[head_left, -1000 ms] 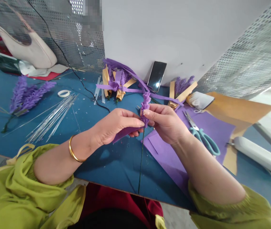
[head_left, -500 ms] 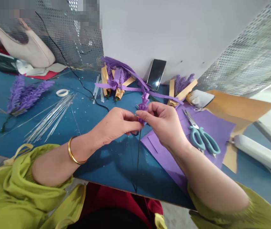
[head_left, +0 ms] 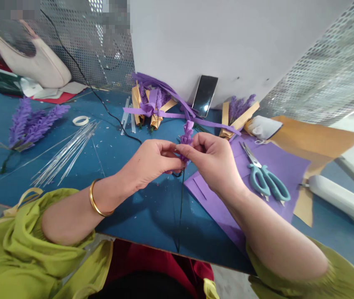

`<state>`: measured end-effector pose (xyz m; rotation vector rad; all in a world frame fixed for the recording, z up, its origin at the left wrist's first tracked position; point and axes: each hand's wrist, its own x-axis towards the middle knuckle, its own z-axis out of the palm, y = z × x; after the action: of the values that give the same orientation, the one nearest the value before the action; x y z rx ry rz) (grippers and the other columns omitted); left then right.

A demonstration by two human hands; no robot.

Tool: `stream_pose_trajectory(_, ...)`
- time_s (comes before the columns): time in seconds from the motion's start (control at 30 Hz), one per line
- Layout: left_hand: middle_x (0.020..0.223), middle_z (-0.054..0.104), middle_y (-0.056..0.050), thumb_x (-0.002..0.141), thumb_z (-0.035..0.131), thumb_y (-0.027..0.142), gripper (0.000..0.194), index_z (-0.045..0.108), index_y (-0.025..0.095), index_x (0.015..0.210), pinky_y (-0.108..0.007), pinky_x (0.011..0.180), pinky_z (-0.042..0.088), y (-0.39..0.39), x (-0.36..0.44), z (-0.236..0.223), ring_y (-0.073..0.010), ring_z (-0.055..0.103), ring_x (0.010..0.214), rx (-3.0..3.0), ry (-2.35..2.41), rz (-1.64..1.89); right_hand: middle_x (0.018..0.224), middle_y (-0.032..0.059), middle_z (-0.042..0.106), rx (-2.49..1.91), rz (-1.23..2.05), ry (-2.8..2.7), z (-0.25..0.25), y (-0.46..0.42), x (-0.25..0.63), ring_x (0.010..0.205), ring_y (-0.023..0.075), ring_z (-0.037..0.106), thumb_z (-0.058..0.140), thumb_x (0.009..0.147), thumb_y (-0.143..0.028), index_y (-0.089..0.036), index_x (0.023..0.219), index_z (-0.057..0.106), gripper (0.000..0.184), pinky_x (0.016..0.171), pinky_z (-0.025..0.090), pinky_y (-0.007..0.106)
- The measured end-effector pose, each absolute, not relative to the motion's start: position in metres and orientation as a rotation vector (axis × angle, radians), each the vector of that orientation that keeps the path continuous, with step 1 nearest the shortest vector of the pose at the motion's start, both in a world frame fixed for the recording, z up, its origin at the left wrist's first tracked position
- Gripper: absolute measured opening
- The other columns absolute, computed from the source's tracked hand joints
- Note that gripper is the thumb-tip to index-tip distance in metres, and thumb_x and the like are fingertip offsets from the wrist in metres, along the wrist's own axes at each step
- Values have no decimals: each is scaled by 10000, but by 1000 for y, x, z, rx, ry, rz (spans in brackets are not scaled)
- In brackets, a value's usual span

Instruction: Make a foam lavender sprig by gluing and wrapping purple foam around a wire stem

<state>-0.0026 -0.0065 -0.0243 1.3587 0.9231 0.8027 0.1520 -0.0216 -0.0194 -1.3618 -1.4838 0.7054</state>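
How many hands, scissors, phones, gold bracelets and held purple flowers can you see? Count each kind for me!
Left hand and right hand: 2 hands
Held purple flower: 1
Scissors: 1 pair
Phone: 1
Gold bracelet: 1
Total: 6

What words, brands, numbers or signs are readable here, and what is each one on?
None can be read.
Phone: dark screen, no legible text.
Scissors: no readable brand.
Pale handbag: no readable brand.
Purple flower: no writing visible.
Purple sheet: no writing visible.
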Motion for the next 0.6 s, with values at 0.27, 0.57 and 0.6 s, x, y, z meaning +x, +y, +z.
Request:
stream_pose_trajectory(0.27, 680, 675, 31, 664, 750, 115, 413, 630, 172, 1055, -295, 720, 494, -11, 0, -27, -153, 655, 705, 1334, 918, 931, 525, -74, 343, -1346, 770, -1370, -23, -23, 147, 521, 77, 322, 725, 761, -279, -206, 556, 398, 393, 500, 221, 272)
stream_pose_trajectory(0.57, 664, 709, 12, 714, 779, 131, 456, 604, 152, 1134, -273, 714, 515, -8, -2, -19, -144, 681, 685, 1203, 854, 907, 548, -35, 467, -987, 1572, -1235, -21, -5, 169, 539, 88, 391, 771, 737, -427, -161, 630, 618, 325, 549, 326, 263)
stream_pose_trajectory(0.6, 673, 716, 2, 715, 791, 147, 458, 614, 149, 1137, -277, 717, 517, -8, -3, -20, -147, 684, 689, 1203, 851, 880, 542, -40, 466, -973, 1605, -1217, -22, -3, 170, 528, 83, 385, 791, 714, -406, -160, 634, 627, 307, 541, 328, 259)
